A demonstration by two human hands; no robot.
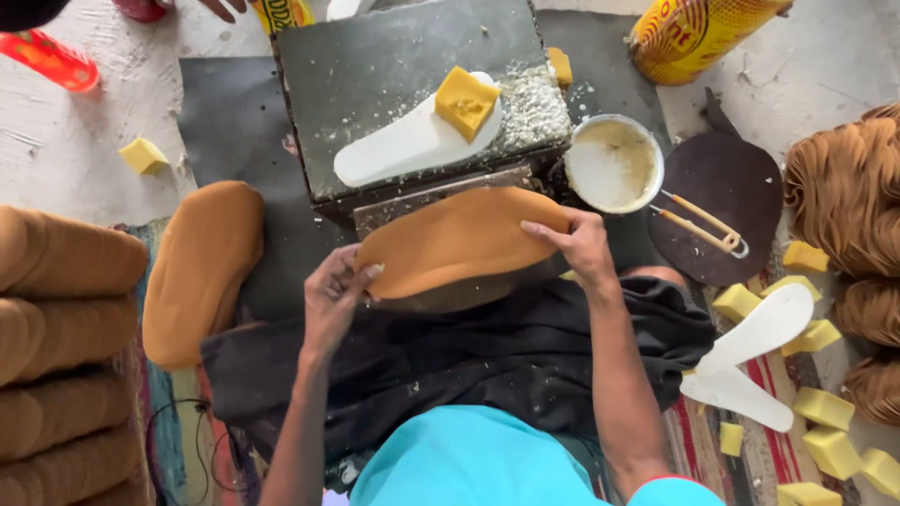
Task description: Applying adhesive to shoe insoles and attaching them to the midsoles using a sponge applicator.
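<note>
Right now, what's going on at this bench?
A person holds a tan sole-shaped piece flat between both hands, left hand at one end, right hand at the other. On the dark work block ahead lies a white sole with a yellow sponge on it, beside a bowl of pale paste.

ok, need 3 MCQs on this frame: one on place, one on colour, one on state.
1. Where is the yellow sponge block?
A on the white sole
B in the bowl
C on the lap

2. What colour is the sole piece being held?
A white
B tan
C black

3. How is that piece held?
A left hand only
B lying free
C both hands, one at each end

Key: 1 A, the block sits on the white sole's wider end. 2 B, its surface is tan. 3 C, left hand and right hand grip opposite ends.
</note>
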